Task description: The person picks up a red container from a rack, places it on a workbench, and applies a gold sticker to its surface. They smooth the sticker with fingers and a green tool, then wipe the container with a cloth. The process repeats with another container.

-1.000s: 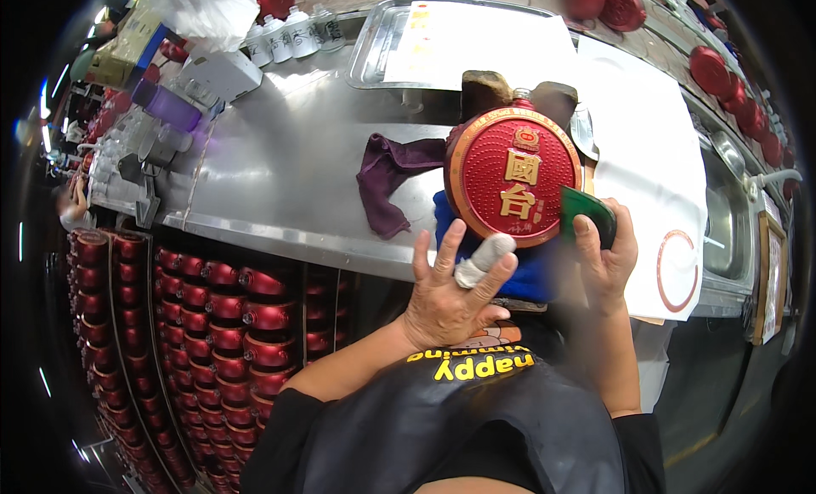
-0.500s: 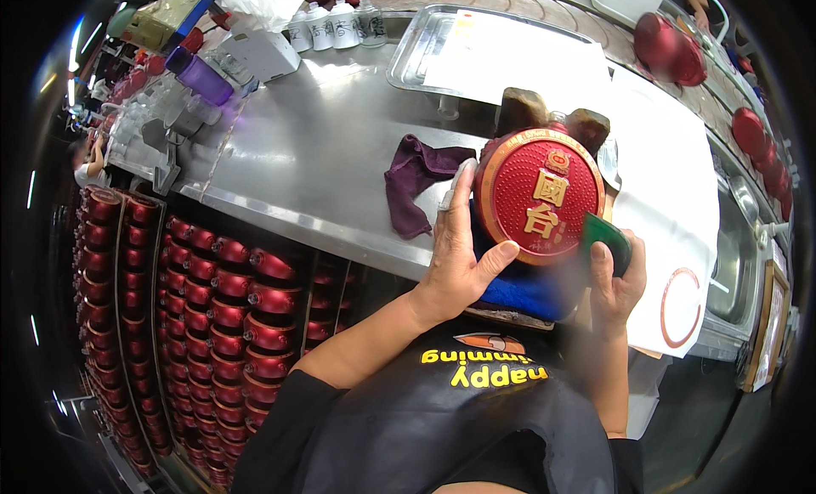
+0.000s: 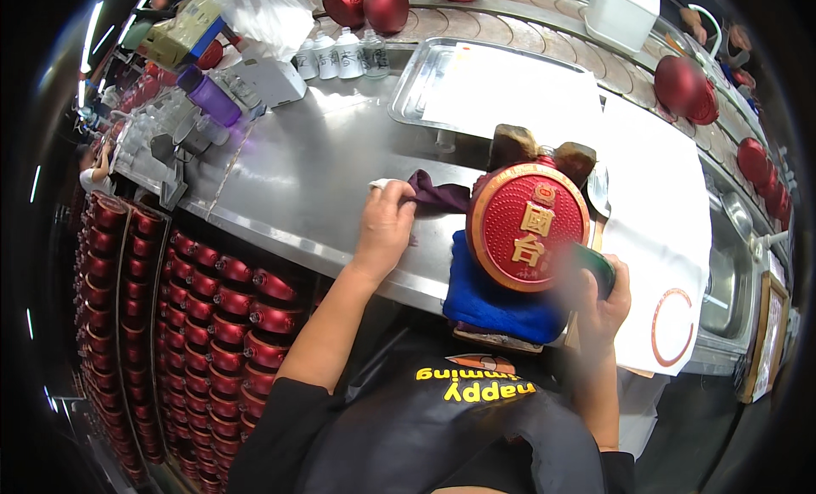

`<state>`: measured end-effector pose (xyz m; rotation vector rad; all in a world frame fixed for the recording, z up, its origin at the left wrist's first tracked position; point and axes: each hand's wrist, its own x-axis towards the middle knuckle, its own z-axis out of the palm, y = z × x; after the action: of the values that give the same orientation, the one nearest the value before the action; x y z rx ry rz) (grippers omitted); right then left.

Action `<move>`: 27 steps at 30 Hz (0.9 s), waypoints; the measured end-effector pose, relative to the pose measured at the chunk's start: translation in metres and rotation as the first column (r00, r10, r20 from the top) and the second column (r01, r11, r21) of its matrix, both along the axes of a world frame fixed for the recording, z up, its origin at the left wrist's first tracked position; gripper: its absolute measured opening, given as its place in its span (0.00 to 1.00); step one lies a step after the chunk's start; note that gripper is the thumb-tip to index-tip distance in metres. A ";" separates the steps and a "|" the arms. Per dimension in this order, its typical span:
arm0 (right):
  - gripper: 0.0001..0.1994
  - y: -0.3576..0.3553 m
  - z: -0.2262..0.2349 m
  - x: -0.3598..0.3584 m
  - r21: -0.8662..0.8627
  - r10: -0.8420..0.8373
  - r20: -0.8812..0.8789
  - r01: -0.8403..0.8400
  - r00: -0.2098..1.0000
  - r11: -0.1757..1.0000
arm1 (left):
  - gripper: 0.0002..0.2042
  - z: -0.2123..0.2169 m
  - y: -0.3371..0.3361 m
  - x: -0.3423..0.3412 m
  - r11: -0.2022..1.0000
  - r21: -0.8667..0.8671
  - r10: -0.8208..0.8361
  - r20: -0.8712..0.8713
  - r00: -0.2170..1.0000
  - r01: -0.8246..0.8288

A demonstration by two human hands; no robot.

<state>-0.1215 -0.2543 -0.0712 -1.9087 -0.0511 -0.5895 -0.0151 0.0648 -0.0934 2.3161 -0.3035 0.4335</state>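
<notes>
Left of the round red bottle (image 3: pixel 527 226), racks of red bottles (image 3: pixel 212 299) stood below the surface (image 3: pixel 306 180), and a purple cup (image 3: pixel 208 95) sat far to its upper left. The left hand (image 3: pixel 384 226) lay on the steel just left of the red bottle, fingers curled onto the purple cloth (image 3: pixel 438 192), gripping its near end. The red bottle stood on edge, face up toward the camera, resting on a folded blue towel (image 3: pixel 489 299) at the near rim of the surface. Behind the bottle sat a metal tray (image 3: pixel 425 82) lined with white paper. Right of the bottle, the right hand (image 3: pixel 599 294) was closed around a dark green object (image 3: pixel 595 265), blurred, pressed close against the bottle's right rim; whether it touched I could not tell. In my judgement the bottle, balanced on edge near the rim with only one hand beside it, could roll or tip off the towel if the cloth were tugged carelessly.
</notes>
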 end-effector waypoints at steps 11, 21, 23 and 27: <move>0.14 0.001 0.006 0.004 -0.033 0.026 0.007 -0.025 1.000 0.999 | 0.34 0.023 -0.052 -0.041 0.730 -0.640 -0.431 -0.158 0.888 0.241; 0.14 0.001 0.008 0.001 -0.035 0.015 -0.011 -0.015 1.000 0.999 | 0.33 0.023 -0.056 -0.033 0.689 -0.688 -0.456 -0.168 0.874 0.227; 0.14 0.001 0.008 0.001 -0.029 0.016 -0.023 -0.017 1.000 0.999 | 0.35 0.020 -0.054 -0.034 0.649 -0.722 -0.490 -0.157 0.858 0.238; 0.13 0.000 0.010 0.001 -0.038 0.020 -0.035 -0.021 0.999 0.999 | 0.41 0.014 -0.050 -0.042 0.689 -0.611 -0.527 -0.055 0.848 0.389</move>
<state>-0.1209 -0.2542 -0.0613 -1.9532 -0.0601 -0.5450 -0.0569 0.0147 -0.0791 1.5782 -0.5432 -0.0145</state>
